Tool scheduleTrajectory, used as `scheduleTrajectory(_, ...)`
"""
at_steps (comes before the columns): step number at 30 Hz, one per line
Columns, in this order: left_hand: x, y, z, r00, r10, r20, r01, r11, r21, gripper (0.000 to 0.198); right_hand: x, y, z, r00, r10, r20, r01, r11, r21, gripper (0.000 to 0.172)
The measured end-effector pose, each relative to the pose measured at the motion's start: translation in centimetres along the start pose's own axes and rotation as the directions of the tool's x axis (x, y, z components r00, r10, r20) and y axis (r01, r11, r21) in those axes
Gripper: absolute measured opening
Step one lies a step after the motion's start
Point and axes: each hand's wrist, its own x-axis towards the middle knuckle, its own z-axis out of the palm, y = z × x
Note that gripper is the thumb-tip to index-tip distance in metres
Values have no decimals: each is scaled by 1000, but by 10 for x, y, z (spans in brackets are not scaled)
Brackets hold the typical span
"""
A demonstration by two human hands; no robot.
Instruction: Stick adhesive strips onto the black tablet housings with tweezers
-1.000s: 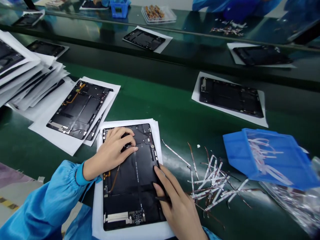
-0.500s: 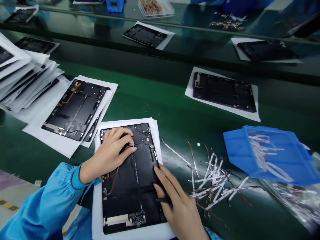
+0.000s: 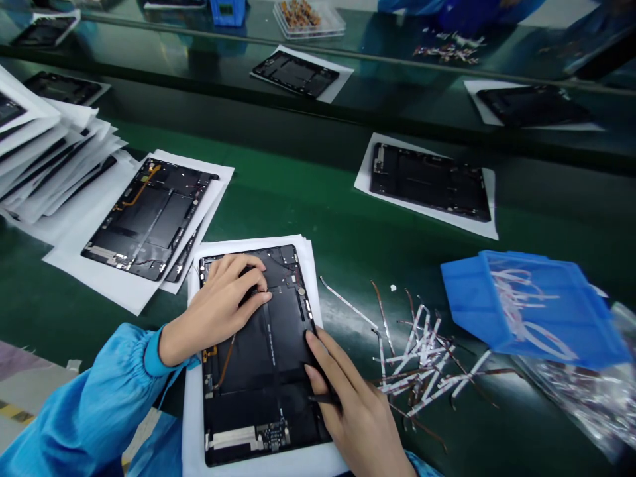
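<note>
**Both hands on open tablet, belt side nearest the person**

Green belt (image 3: 308, 199) ran under everything. A fanned stack of tablets on paper sheets (image 3: 50, 152) sat well left of the left fingers. The open tablet (image 3: 258, 371), back cover off, lay on a white sheet (image 3: 193, 437) directly under both hands. A second open tablet (image 3: 144, 218) lay just up-left of the left fingers, and a third (image 3: 430, 182) lay well beyond the right fingers. A blue tray (image 3: 536, 311) sat tilted, well right of the right fingers. A loose pile of flex strips (image 3: 422, 358) lay just right of the right fingers.

Left hand (image 3: 218, 308): fingers bent, fingertips (image 3: 263, 299) pressed on the tablet's upper section, nothing gripped.

Right hand (image 3: 358, 411): fingers (image 3: 322, 351) stretched nearly straight, resting along the tablet's right edge. A thin dark tool (image 3: 322, 398) stuck out from under the thumb side. Couldn't tell whether it was pinched or just lying beneath.
</note>
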Motion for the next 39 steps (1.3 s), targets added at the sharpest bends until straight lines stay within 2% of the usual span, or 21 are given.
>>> scheduleTrajectory(8, 1, 3, -2, 1000, -6, 16, 6, 1000, 19, 9, 1, -1, -2, 1000, -12, 1, 12, 1000, -17, 55)
scheduleTrajectory(12, 0, 0, 1, 1000, -12, -13, 12, 1000, 11, 4, 3, -2, -3, 1000, -23, 0, 23, 999, -43, 54)
scheduleTrajectory(15, 0, -1, 3, 999, -28, -45, 29, 1000, 9, 21, 5, -5, -6, 999, -43, -11, 42, 994, -98, 55)
scheduleTrajectory(18, 0, 0, 5, 998, -35, -61, 38, 998, 56, 22, 5, -12, -16, 996, -80, -37, 71, 978, -194, 57)
scheduleTrajectory(20, 1, 1, 7, 997, -31, -72, 37, 996, 86, 19, 4, -17, -24, 980, -197, 9, 194, 958, -211, 54)
scheduleTrajectory(23, 3, 1, 8, 993, -45, -112, 54, 995, 83, 19, 9, -24, -32, 888, -433, 155, 456, 873, -174, 44)
scheduleTrajectory(25, 4, 0, 8, 989, -62, -133, 71, 996, 60, 22, 17, -27, -32, 851, -483, 204, 518, 835, -185, 42)
scheduleTrajectory(29, 3, -3, 8, 986, -58, -154, 54, 998, -33, 26, 41, -28, -23, 886, -414, 207, 453, 867, -207, 56)
scheduleTrajectory(33, 2, -6, 8, 973, -60, -221, 11, 976, -219, 29, 72, -23, -10, 918, -341, 201, 372, 917, -143, 64)
scheduleTrajectory(35, 2, -7, 8, 974, -56, -220, -4, 965, -263, 29, 85, -20, -4, 929, -322, 183, 343, 934, -100, 68)
scheduleTrajectory(39, 2, -6, 4, 976, -21, -216, -42, 958, -283, 28, 91, -21, -4, 950, -288, 117, 293, 956, -25, 62)
